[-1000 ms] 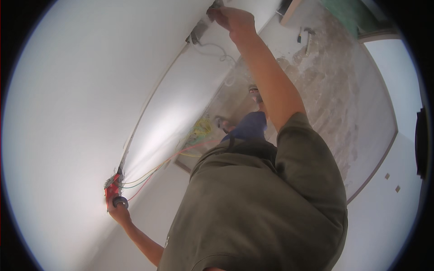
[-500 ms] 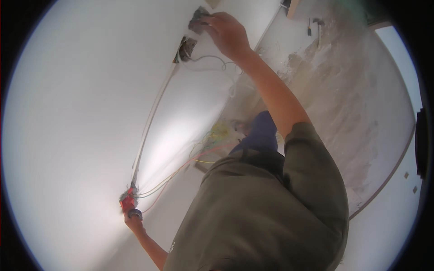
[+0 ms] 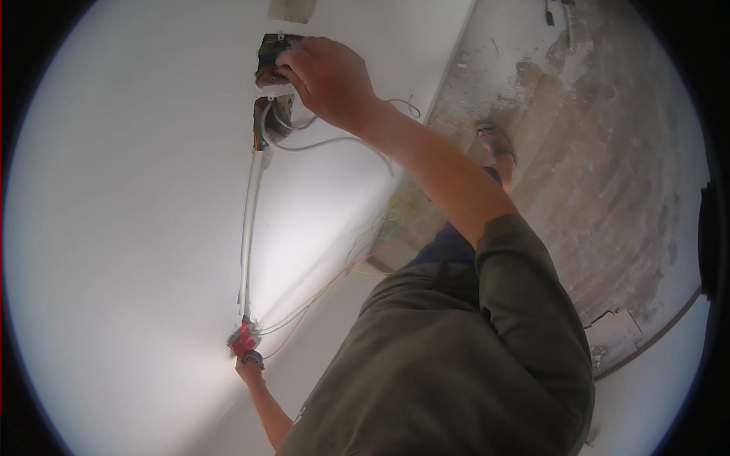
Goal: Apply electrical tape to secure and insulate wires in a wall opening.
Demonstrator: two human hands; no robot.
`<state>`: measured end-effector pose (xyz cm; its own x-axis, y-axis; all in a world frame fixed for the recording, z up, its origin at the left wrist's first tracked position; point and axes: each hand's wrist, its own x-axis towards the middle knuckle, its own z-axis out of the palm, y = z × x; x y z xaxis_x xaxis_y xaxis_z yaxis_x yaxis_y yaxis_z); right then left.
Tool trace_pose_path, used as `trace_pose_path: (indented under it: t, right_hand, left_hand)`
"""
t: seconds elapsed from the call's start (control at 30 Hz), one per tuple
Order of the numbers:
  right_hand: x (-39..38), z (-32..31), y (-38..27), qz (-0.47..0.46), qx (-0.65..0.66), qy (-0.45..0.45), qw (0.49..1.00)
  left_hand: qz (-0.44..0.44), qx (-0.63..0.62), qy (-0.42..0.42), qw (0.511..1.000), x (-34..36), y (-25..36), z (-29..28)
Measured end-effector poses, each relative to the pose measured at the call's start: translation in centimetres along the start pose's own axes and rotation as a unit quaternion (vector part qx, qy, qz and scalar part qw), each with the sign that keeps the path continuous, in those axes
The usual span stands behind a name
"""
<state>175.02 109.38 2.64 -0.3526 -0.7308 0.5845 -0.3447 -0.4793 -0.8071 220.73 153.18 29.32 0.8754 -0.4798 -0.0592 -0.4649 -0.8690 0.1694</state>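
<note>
My right hand is at the upper wall recess, a rough square hole with dark wires inside. Its fingers are pinched together at the hole's right side, and what they hold is hidden. Just below is a second recess, from which a white cable loops out. Far down at the left, my left hand is closed round a dark grey ring that looks like a roll of tape. It is right beside a red electrical box set in the wall, with thin coloured wires trailing from it.
A white conduit runs in a groove between the recesses and the red box. More loose wires lie low by the wall. The dusty floor is to the right, with a screwdriver and a hammer-like tool on it.
The view has shifted, bringing a foot into sight. My right hand's fingers have moved off the front of the upper recess to its right side, showing its wires. My left hand stays by the red box.
</note>
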Motion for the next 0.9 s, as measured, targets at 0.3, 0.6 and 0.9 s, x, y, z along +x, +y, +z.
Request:
trace_pose_path:
  t: [0.3,0.6,0.9]
  right_hand:
    - [0.3,1.7,0.5,-0.084,-0.132,-0.033,0.987]
    - [0.8,0.0,1.8,-0.058,-0.196,-0.127,0.971]
    - [1.5,-0.3,0.8,-0.04,-0.231,-0.153,0.96]
  left_hand:
    - [0.138,0.107,0.073,0.982,1.7,-6.4,0.3]
    - [0.017,-0.116,0.142,0.983,-4.5,-1.1,3.5]
    - [-0.028,-0.247,0.12,0.961,-6.2,3.1,9.5]
